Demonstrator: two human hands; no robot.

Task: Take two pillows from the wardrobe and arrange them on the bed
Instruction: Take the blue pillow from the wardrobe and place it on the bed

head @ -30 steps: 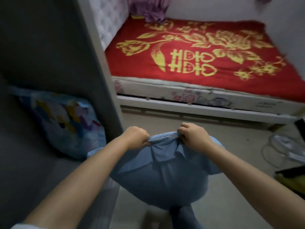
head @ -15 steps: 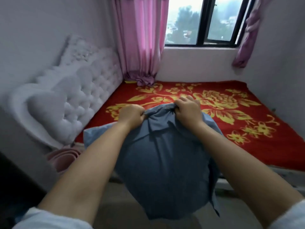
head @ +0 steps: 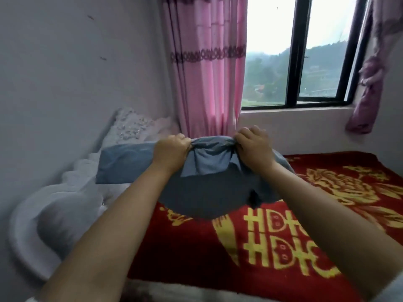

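Observation:
A blue-grey pillow point(head: 205, 192) hangs in the air over the bed point(head: 283, 247), which is covered by a red blanket with yellow flowers and characters. My left hand point(head: 171, 150) and my right hand point(head: 254, 146) both grip the pillow's bunched top edge, a short way apart. The pillow's left corner reaches toward the white tufted headboard point(head: 72, 192). Its lower part swings above the blanket near the head end. The wardrobe and the other pillow are out of view.
A pink curtain point(head: 207, 68) hangs behind the pillow beside a dark-framed window point(head: 298, 53). A purple tied curtain point(head: 368, 79) hangs at the right. Grey walls close in on the left and right of the bed.
I have turned from the wardrobe and come up to the bed. The pillow has been lifted and swung forward over the blanket, toward the headboard.

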